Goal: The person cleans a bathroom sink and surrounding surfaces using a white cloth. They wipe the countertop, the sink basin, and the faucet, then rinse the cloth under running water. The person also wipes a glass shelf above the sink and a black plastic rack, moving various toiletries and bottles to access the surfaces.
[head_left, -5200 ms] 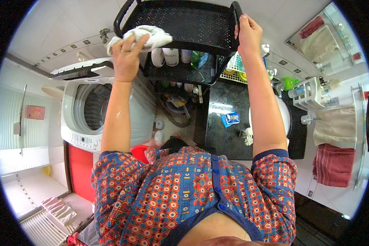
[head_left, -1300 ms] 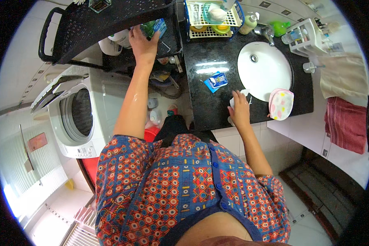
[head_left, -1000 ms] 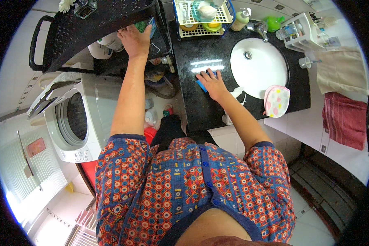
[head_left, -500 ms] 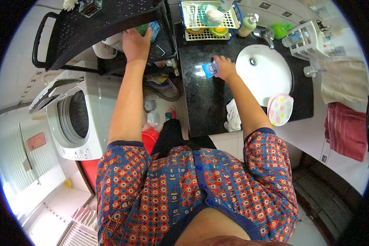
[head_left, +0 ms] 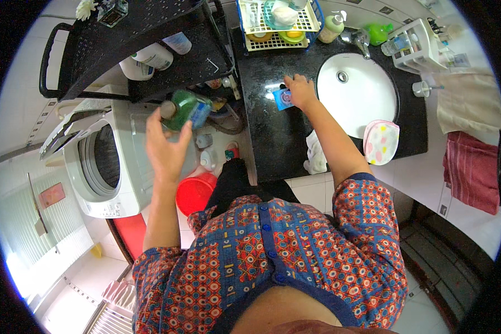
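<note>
We see the left hand [head_left: 166,146] wrapped around a green plastic bottle with a blue label [head_left: 185,109], held tilted in the air below the black perforated 2-tier shelf rack [head_left: 145,53], clear of the white washing machine [head_left: 103,164]. The right hand [head_left: 299,91] rests fingers-down on a small blue sachet [head_left: 284,98] lying on the black stone counter [head_left: 275,139], just beside the white round basin [head_left: 357,94]; we cannot tell whether it pinches it.

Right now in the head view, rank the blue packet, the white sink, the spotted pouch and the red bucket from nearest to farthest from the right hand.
1. Blue packet, under the right hand.
2. White sink, just right of it.
3. Spotted pouch, at the counter's front right.
4. Red bucket, on the floor, left.
</note>
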Demonstrator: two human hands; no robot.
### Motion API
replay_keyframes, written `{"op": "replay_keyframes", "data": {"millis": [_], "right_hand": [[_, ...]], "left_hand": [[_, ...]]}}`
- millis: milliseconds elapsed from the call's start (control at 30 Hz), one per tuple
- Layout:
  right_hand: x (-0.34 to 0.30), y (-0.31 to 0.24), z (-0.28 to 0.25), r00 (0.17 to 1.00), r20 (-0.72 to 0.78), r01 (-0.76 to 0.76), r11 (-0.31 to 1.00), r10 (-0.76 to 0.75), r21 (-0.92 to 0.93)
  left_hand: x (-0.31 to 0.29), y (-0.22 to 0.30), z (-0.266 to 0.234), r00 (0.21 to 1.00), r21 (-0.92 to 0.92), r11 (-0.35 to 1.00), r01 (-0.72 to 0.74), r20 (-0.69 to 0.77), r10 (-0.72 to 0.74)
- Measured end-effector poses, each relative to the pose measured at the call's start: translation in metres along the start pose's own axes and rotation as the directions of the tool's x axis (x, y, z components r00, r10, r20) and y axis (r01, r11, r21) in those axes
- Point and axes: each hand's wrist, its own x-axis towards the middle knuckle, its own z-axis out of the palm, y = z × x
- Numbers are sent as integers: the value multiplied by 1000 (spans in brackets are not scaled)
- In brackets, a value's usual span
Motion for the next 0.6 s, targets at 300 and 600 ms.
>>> {"op": "replay_keyframes", "data": {"millis": [300, 600], "right_hand": [[27, 58, -18, 936, -332, 43, 901, 114, 431], [5, 29, -42, 896, -418, 234, 958, -147, 164]], "left_hand": [[-61, 6, 57, 954, -162, 986, 30, 300, 20], [-60, 11, 98, 880, -255, 962, -96, 430, 201]]}}
